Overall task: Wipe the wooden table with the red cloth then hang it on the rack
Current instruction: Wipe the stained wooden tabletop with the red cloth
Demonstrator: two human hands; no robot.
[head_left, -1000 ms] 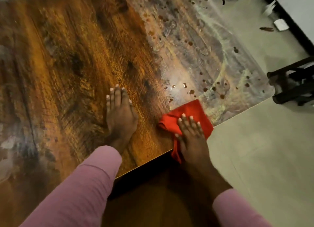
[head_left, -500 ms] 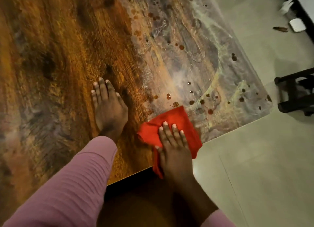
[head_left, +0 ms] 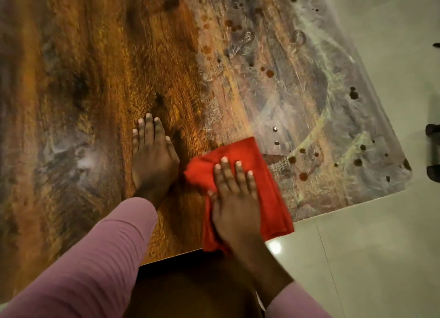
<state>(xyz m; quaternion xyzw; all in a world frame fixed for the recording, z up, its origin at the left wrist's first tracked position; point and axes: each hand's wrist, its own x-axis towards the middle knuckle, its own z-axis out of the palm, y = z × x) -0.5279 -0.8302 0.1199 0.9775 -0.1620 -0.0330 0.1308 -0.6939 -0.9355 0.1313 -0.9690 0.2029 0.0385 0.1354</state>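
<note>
The red cloth [head_left: 240, 151] lies folded on the wooden table [head_left: 95, 79], and its near side reaches the table's near edge. The right hand [head_left: 235, 198] lies flat on top of the cloth with its palm down. Its 4 fingers [head_left: 225, 170] are straight and slightly spread, pointing away from the person, and it presses the fabric rather than gripping it. Red fabric shows beyond the fingertips and on both sides of this hand, with the wider strip on the right.

The left hand [head_left: 152, 160] rests just left of the cloth, palm down on bare wood. Its fingers are straight and held close together, and it holds nothing. A narrow strip of table shows between this hand and the cloth's left corner. Pink sleeves [head_left: 95, 258] cover both forearms nearer the person than the cloth.

Beyond and to the right of the cloth the tabletop looks grey and smeared, and it carries many dark reddish spots [head_left: 270, 73]. 2 small shiny drops [head_left: 276, 128] sit just past the cloth's far right corner. Left of the cloth the wood is warm brown with a strong grain. Pale floor tiles [head_left: 369, 258] lie to the right of the cloth, past the table's edge. A dark object [head_left: 432, 155] at the right border is cut off, and I cannot tell what it is
</note>
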